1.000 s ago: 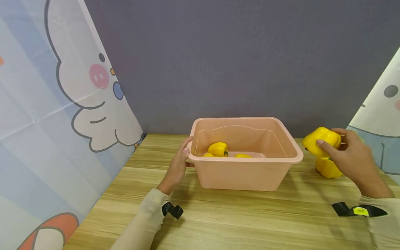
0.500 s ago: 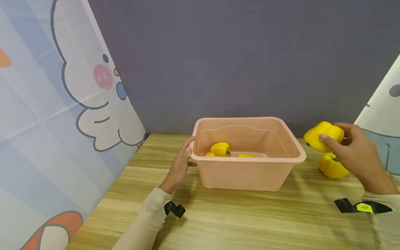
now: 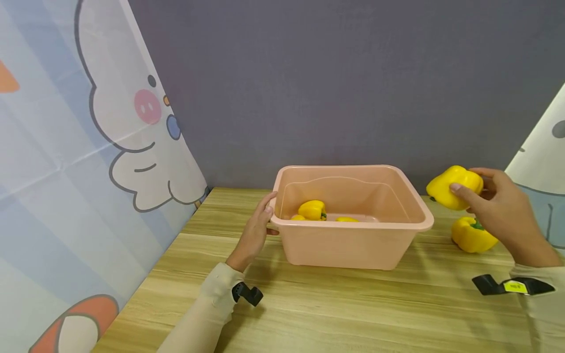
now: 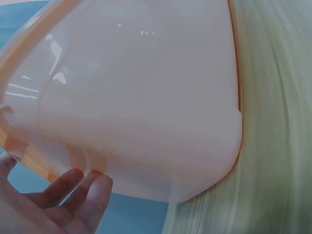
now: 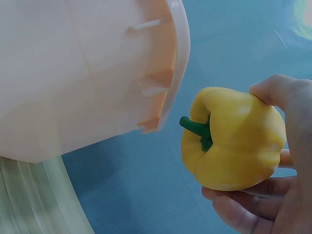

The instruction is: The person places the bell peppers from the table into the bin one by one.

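Observation:
My right hand (image 3: 503, 206) holds a yellow bell pepper (image 3: 453, 187) in the air, right of the pink plastic bin (image 3: 348, 245). The right wrist view shows this pepper's green stem (image 5: 195, 127) pointing at the bin, with thumb and fingers around its far end. Below that hand, a second yellow bell pepper (image 3: 470, 236) stands on the table. With its thumb over the rim and fingers beneath, my left hand (image 3: 253, 233) grips the bin's left edge; its fingertips (image 4: 100, 190) lie against the outer wall. Inside the bin are several yellow peppers (image 3: 312, 210), partly hidden by the front wall.
The bin stands on a wood-grain table (image 3: 335, 309) near its back edge. Behind rises a dark grey wall (image 3: 335, 83). A cartoon-print sheet (image 3: 57, 186) hangs at the left, and another (image 3: 547, 166) at the right.
My right hand has raised the bell pepper a little, apart from the one below it. The left hand keeps its grip on the bin. The head view has shifted slightly.

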A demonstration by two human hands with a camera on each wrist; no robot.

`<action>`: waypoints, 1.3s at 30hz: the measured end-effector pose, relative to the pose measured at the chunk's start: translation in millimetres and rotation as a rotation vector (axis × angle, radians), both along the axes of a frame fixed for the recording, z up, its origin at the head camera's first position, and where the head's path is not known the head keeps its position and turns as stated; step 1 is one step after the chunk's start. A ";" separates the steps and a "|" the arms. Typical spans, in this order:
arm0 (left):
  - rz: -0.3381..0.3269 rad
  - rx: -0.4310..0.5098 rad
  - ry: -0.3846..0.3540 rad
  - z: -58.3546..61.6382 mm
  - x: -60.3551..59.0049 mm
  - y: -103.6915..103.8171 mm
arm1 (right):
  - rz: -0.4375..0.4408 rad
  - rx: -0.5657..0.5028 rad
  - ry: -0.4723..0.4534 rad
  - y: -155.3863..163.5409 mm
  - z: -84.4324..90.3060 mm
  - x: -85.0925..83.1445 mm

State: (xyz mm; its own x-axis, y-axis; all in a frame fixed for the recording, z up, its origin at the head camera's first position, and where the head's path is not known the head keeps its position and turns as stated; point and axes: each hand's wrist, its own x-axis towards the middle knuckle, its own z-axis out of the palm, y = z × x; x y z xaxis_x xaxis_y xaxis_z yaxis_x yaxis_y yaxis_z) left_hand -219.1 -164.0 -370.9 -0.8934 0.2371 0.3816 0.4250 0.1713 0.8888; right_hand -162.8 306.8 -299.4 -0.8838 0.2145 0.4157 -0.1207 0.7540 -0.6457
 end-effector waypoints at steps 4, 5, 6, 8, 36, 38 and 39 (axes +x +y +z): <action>0.023 0.015 -0.016 2.5 1.1 2.9 | 0.001 0.012 -0.001 -1.3 3.0 -3.3; 0.026 0.018 -0.016 3.2 1.4 3.5 | 0.002 0.015 -0.001 -1.8 3.8 -4.2; 0.031 0.020 -0.017 3.8 1.5 4.2 | 0.004 0.018 -0.001 -2.3 4.7 -4.9; 0.040 0.027 -0.023 4.7 1.9 5.5 | 0.006 0.023 -0.003 -3.3 6.7 -6.5; 0.086 0.040 -0.031 4.1 -1.7 12.5 | 0.162 0.063 -0.056 -20.7 40.0 -29.4; 0.092 0.030 -0.025 3.9 -1.7 12.4 | 0.180 0.059 -0.060 -21.0 41.4 -30.5; 0.092 0.026 -0.021 3.9 -1.6 12.4 | 0.183 0.061 -0.061 -21.1 42.1 -30.7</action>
